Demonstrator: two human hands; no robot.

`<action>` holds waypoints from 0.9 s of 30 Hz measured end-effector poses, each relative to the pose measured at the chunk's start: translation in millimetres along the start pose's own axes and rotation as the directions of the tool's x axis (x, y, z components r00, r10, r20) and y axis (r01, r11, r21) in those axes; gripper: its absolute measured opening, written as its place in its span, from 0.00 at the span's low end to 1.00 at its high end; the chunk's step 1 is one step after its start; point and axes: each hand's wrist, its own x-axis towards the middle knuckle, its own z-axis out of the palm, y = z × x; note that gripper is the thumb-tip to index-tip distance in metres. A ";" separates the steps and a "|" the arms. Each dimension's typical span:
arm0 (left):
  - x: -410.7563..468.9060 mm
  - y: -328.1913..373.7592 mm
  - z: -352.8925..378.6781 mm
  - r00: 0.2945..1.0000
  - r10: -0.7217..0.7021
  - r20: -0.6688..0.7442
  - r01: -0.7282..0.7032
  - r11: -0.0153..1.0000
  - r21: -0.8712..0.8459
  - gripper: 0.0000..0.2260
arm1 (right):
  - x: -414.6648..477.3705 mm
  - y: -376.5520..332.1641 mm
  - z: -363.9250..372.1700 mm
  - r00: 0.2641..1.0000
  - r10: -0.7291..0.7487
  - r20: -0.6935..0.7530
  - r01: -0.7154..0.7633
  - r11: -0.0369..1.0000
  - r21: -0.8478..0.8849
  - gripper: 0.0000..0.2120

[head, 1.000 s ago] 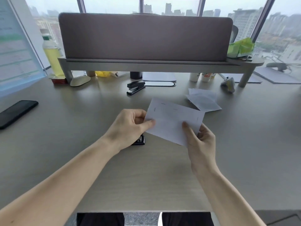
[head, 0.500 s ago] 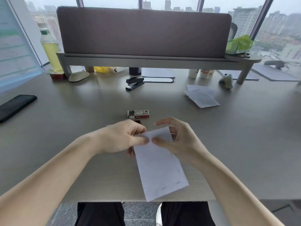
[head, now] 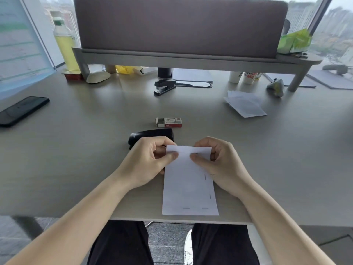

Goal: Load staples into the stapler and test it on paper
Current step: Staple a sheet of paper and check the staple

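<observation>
- Across the whole lower view spreads the grey bench (head: 80, 150), with a raised shelf (head: 191, 61) and a dark padded panel (head: 179, 25) along its far edge.
- Near the front edge, a white folded paper (head: 188, 186) hangs from both hands, its lower end over the bench rim; staples show along its top, right side and bottom.
- Left hand (head: 150, 161) pinches the paper's top left corner between thumb and fingers.
- Right hand (head: 219, 161) pinches the top right part the same way, thumb on the near face.
- A black stapler (head: 150, 135) lies on the bench just beyond the left hand, partly hidden by it.
- Far left, a dark phone (head: 23, 109) lies flat.
- Loose white sheets (head: 245, 106) lie to the right, well apart from the hands.
- A second black stapler (head: 164, 87) sits near the shelf.
- Just beyond the near stapler lies a small staple box (head: 169, 122), its left end open.
</observation>
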 end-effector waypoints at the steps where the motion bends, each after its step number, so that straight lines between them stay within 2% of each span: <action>1: -0.5 -0.8 -0.5 1.000 0.010 0.003 -0.010 1.000 -0.014 0.03 | -0.3 0.7 -0.8 1.000 -0.015 0.001 0.015 1.000 0.015 0.07; 9: -0.8 -3.8 0.9 0.998 0.054 -0.036 -0.058 0.994 -0.091 0.06 | -1.8 4.1 1.3 0.996 -0.086 -0.018 0.087 0.994 0.064 0.11; 14: 0.4 -7.1 -0.2 0.996 0.083 -0.046 -0.084 0.996 -0.034 0.09 | -0.1 7.9 1.4 0.996 -0.087 -0.016 0.088 0.995 0.055 0.18; 27: 1.6 -8.1 0.6 0.996 0.071 -0.055 -0.072 0.997 -0.005 0.11 | 2.6 10.4 2.4 0.997 -0.075 -0.012 0.075 0.996 0.057 0.20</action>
